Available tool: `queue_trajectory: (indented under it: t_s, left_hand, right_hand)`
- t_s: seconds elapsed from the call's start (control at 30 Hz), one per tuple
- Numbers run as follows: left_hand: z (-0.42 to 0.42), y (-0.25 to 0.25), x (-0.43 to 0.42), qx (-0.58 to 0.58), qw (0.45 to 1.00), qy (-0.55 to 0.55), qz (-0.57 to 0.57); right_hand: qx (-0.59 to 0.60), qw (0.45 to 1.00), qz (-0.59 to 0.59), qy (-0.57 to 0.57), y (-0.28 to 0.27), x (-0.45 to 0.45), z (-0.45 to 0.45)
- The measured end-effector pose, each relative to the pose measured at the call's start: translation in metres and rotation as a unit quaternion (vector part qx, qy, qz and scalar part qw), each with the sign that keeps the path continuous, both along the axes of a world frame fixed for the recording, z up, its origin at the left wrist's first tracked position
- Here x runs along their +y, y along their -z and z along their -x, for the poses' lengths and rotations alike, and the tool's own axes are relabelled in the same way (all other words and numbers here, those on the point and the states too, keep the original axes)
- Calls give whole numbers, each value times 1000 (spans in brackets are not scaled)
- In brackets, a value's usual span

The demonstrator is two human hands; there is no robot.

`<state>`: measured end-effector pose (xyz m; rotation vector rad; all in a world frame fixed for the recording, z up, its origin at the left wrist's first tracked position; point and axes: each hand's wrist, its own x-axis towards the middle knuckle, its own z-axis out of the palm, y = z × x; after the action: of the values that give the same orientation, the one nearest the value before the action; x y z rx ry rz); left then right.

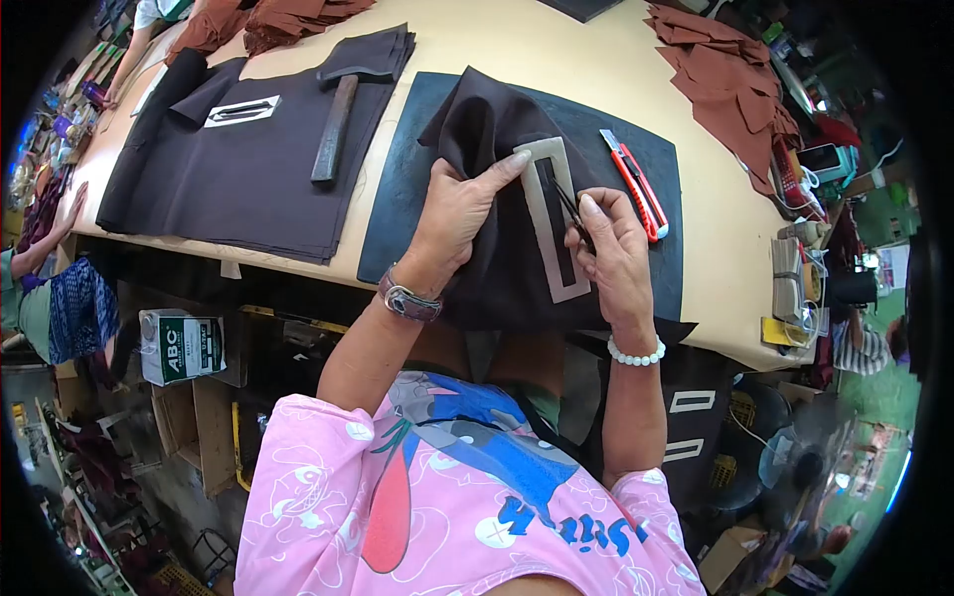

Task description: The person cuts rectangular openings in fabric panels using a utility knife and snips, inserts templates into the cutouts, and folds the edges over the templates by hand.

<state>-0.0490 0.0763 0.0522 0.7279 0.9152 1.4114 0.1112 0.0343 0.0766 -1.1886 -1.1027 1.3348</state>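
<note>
My left hand is closed on a dark piece of fabric, its thumb pressing the top corner of a light rectangular frame that lies on the cloth. The frame surrounds a long narrow slot with dark fabric inside. In my right hand is a small dark pair of scissors, mostly covered by the fingers. Their thin tips point into the upper part of the slot. The fabric is bunched beside my left hand and hangs past the table's front edge.
Under the fabric lies a dark cutting mat, with a red utility knife on its right side. A hammer rests on stacked dark fabric at left, near another light frame. Rust-coloured cloth pieces lie at right.
</note>
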Motion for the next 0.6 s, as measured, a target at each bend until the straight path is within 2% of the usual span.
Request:
queue_trajectory:
  t_s: [0.07,0.17,0.27,0.47,0.6]
  left_hand:
    - [-4,-8,-5,6,999,-28,17]
    - [0,-10,-7,-37,999,33,-21]
    - [1,-10,-8,-42,998,35,-19]
    - [-5,5,-8,6,1000,4,15]
    - [-5,3,-11,-5,1000,18,12]
  right_hand:
    - [-6,1000,5,7,1,0,-1]
    - [-16,1000,25,10,0,0,-1]
    - [-26,999,22,-4,-1,2,-2]
    - [23,1000,14,-11,0,5,-1]
    - [45,998,25,-20,1,4,-1]
